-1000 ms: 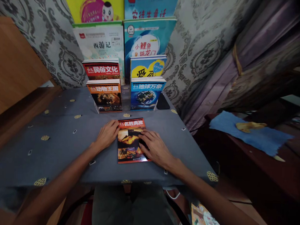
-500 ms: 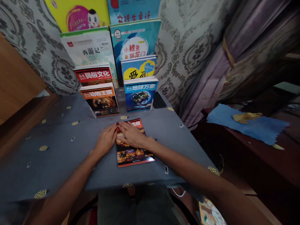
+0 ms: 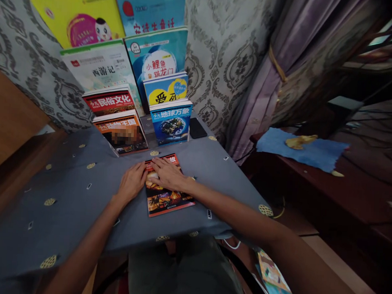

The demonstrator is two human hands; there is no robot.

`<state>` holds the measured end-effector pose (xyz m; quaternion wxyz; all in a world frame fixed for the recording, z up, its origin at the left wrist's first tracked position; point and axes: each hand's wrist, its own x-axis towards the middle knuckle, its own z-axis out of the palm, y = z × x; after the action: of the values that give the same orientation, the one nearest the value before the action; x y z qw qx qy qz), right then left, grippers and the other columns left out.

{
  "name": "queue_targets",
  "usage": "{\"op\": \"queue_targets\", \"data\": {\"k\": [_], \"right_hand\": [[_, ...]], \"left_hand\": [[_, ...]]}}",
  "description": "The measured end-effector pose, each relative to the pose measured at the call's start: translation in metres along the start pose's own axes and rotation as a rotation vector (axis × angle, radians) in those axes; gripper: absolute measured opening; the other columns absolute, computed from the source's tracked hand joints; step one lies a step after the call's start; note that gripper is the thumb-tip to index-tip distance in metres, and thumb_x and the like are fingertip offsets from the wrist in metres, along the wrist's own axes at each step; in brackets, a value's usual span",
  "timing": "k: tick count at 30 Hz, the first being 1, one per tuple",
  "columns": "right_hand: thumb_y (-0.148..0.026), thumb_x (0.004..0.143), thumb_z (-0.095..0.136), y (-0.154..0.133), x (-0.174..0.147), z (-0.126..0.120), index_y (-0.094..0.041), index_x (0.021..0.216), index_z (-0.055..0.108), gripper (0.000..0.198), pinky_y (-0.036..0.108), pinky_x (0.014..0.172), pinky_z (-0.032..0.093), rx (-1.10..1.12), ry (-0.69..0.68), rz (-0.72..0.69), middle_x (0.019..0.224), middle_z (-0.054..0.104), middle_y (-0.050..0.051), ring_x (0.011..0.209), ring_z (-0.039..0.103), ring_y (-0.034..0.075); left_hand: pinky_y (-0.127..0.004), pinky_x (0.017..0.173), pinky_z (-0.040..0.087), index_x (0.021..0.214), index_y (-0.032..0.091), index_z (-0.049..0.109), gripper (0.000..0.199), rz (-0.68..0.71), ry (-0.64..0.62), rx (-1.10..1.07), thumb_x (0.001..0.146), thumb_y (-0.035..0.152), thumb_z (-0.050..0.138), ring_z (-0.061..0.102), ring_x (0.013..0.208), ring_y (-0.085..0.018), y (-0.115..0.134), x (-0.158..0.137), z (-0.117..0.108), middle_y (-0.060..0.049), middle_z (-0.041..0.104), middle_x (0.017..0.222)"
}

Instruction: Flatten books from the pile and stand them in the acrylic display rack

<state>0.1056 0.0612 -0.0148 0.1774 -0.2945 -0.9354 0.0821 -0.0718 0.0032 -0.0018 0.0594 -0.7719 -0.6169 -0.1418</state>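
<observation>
A thin orange-and-black book (image 3: 168, 202) lies flat on the table, cover up. My right hand (image 3: 167, 174) rests flat across its upper part with the fingers stretched out, hiding much of the cover and title. Against the book's upper left edge lies my left hand (image 3: 133, 180), its fingers extended and the fingertips close to those of the right hand. Just beyond stand an orange book with 动物王国 on it (image 3: 122, 136) and a blue book with a globe (image 3: 171, 127).
Taller books, among them a white one (image 3: 99, 66) and a yellow one (image 3: 78, 10), stand in two rows against the patterned curtain (image 3: 212, 49). A black phone (image 3: 197, 128) lies right of them. A blue cloth (image 3: 273, 143) covers part of the dark red surface at right.
The view has shifted, so the books and table appear slightly farther left. Both hands stay on the book in nearly the same pose.
</observation>
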Motion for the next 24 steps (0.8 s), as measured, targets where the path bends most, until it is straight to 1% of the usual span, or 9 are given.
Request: {"op": "queue_targets", "data": {"k": [3, 5, 8, 13, 16, 19, 21, 24], "right_hand": [[-0.045, 0.098, 0.054, 0.006, 0.001, -0.002, -0.002, 0.139, 0.053, 0.059, 0.048, 0.120, 0.033, 0.038, -0.035, -0.018, 0.149, 0.051, 0.024, 0.143, 0.043, 0.032], [-0.040, 0.099, 0.053, 0.012, 0.000, -0.004, -0.003, 0.139, 0.054, 0.054, 0.046, 0.119, 0.035, 0.064, -0.049, -0.026, 0.149, 0.052, 0.023, 0.142, 0.045, 0.030], [-0.033, 0.100, 0.052, 0.024, -0.005, -0.008, -0.007, 0.138, 0.057, 0.046, 0.043, 0.118, 0.036, 0.085, -0.034, -0.023, 0.150, 0.052, 0.021, 0.142, 0.046, 0.028], [-0.024, 0.100, 0.051, 0.054, -0.023, -0.014, -0.007, 0.134, 0.061, 0.039, 0.050, 0.119, 0.033, 0.156, 0.009, 0.054, 0.147, 0.054, 0.022, 0.142, 0.046, 0.030], [-0.020, 0.099, 0.049, 0.076, -0.028, -0.015, -0.013, 0.131, 0.064, 0.036, 0.048, 0.117, 0.037, 0.299, 0.056, 0.068, 0.144, 0.059, 0.016, 0.139, 0.050, 0.027], [-0.019, 0.100, 0.046, 0.095, -0.027, -0.015, -0.020, 0.129, 0.067, 0.036, 0.044, 0.111, 0.046, 0.503, 0.125, 0.111, 0.134, 0.068, 0.009, 0.127, 0.061, 0.023], [-0.021, 0.100, 0.045, 0.104, -0.024, -0.014, -0.022, 0.129, 0.066, 0.036, 0.044, 0.107, 0.049, 0.646, 0.159, 0.159, 0.130, 0.070, 0.007, 0.121, 0.065, 0.022], [-0.025, 0.101, 0.046, 0.111, -0.021, -0.013, -0.022, 0.129, 0.066, 0.034, 0.045, 0.107, 0.050, 0.854, 0.202, 0.199, 0.131, 0.070, 0.007, 0.118, 0.066, 0.022]], "left_hand": [[-0.041, 0.089, 0.050, 0.108, 0.016, 0.062, 0.021, -0.014, -0.062, 0.095, 0.099, 0.022, 0.043, 0.066, 0.102, -0.028, 0.010, 0.007, -0.006, -0.014, 0.069, 0.109], [-0.040, 0.086, 0.048, 0.103, 0.016, 0.061, 0.020, -0.029, -0.101, 0.138, 0.099, 0.020, 0.042, 0.065, 0.099, -0.028, 0.017, 0.011, -0.007, -0.014, 0.069, 0.103], [-0.041, 0.084, 0.047, 0.105, 0.016, 0.061, 0.023, -0.027, -0.111, 0.178, 0.100, 0.019, 0.038, 0.065, 0.099, -0.029, 0.021, 0.013, -0.006, -0.014, 0.068, 0.104], [-0.040, 0.085, 0.046, 0.113, 0.018, 0.061, 0.026, 0.019, -0.088, 0.243, 0.100, 0.018, 0.039, 0.064, 0.102, -0.028, 0.022, 0.011, -0.006, -0.014, 0.067, 0.111], [-0.043, 0.087, 0.046, 0.109, 0.015, 0.064, 0.028, 0.002, -0.135, 0.299, 0.099, 0.018, 0.038, 0.063, 0.102, -0.030, 0.029, 0.015, -0.013, -0.016, 0.068, 0.110], [-0.047, 0.090, 0.045, 0.107, 0.013, 0.066, 0.030, -0.030, -0.184, 0.325, 0.098, 0.018, 0.038, 0.062, 0.105, -0.033, 0.041, 0.025, -0.018, -0.017, 0.068, 0.109], [-0.047, 0.091, 0.046, 0.108, 0.013, 0.066, 0.030, -0.014, -0.192, 0.275, 0.098, 0.017, 0.038, 0.061, 0.107, -0.033, 0.049, 0.034, -0.016, -0.017, 0.068, 0.110], [-0.043, 0.093, 0.047, 0.110, 0.016, 0.065, 0.030, 0.087, -0.168, 0.100, 0.097, 0.013, 0.039, 0.061, 0.108, -0.029, 0.057, 0.049, -0.005, -0.014, 0.068, 0.114]]}}
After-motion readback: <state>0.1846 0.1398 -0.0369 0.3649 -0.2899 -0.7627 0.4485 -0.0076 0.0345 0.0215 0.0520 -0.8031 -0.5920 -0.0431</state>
